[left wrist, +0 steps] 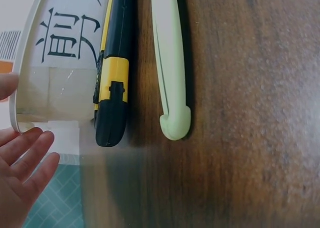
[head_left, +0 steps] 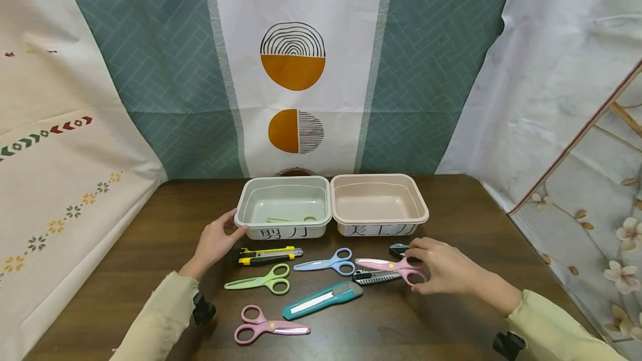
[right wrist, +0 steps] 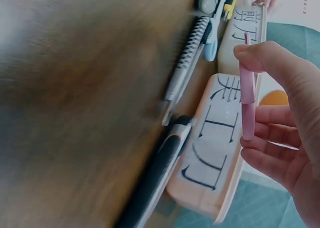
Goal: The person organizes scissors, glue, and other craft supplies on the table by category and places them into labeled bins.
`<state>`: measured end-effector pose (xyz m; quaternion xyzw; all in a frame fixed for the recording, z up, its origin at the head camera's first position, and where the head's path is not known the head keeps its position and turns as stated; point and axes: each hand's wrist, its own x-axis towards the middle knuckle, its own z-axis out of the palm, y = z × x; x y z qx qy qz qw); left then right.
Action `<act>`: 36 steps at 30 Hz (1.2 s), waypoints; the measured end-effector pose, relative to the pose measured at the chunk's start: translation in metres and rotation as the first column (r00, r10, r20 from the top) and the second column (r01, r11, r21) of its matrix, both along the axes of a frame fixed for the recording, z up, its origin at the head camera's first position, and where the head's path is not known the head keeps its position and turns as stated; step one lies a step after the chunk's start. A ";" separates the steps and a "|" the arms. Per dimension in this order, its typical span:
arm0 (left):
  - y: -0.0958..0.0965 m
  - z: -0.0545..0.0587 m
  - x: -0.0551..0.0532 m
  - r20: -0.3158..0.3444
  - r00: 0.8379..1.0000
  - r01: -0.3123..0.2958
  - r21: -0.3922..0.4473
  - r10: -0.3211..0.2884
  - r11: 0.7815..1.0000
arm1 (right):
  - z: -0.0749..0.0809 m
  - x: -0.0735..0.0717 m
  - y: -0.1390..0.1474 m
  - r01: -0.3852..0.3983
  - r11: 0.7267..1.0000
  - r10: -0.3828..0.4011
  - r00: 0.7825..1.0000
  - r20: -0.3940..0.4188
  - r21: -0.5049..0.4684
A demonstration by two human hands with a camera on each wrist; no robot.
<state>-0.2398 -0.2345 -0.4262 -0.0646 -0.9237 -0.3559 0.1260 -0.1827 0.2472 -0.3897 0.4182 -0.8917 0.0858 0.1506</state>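
Note:
My left hand (head_left: 215,241) holds the front left corner of the pale green bin (head_left: 283,184), thumb at the front rim and fingers along the side. Pink scissors (head_left: 378,264) are pinched at the handle loops by my right hand (head_left: 441,266), blades pointing left. In the right wrist view the scissors (right wrist: 247,95) appear edge-on between thumb and fingers. Under them lie a silver box cutter (head_left: 373,277) and a dark cutter (head_left: 398,249), partly hidden by the hand. A yellow and black cutter (left wrist: 112,87) lies in front of the green bin, near my left hand.
Beside the green bin stands a pale pink bin (head_left: 379,179); both carry written labels. Green scissors (head_left: 288,219) lie inside the green bin. On the table are blue scissors (head_left: 326,263), other green scissors (head_left: 263,281), a teal cutter (head_left: 323,298) and more pink scissors (head_left: 268,326).

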 end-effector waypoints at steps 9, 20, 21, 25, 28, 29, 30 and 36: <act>0.000 0.000 0.000 -0.012 1.000 0.001 -0.009 -0.002 1.000 | 0.013 -0.021 -0.022 -0.047 0.999 0.046 0.998 -0.046 -0.009; 0.000 0.001 0.000 -0.005 1.000 0.009 0.000 -0.009 1.000 | 0.027 -0.044 -0.046 -0.118 0.992 0.116 0.992 -0.050 -0.041; 0.000 0.001 0.000 -0.004 1.000 0.008 0.000 -0.008 1.000 | 0.028 -0.046 -0.048 -0.123 0.991 0.121 0.991 -0.051 -0.043; 0.001 0.000 -0.001 -0.003 1.000 0.006 0.000 -0.006 1.000 | 0.035 -0.055 -0.056 -0.147 0.988 0.144 0.987 -0.065 -0.048; 0.001 -0.001 -0.002 0.008 1.000 0.002 0.006 -0.002 1.000 | 0.040 -0.061 -0.062 -0.159 0.986 0.155 0.985 -0.072 -0.051; 0.001 -0.001 -0.002 0.011 1.000 0.003 0.005 -0.003 1.000 | 0.042 -0.063 -0.065 -0.162 0.985 0.158 0.985 -0.068 -0.057; 0.001 -0.001 -0.002 0.014 1.000 0.000 0.005 0.000 1.000 | 0.044 -0.065 -0.067 -0.160 0.985 0.157 0.986 -0.064 -0.060; 0.000 -0.001 -0.001 0.023 1.000 -0.006 0.004 0.006 1.000 | 0.051 -0.075 -0.080 -0.143 0.987 0.140 0.989 -0.043 -0.069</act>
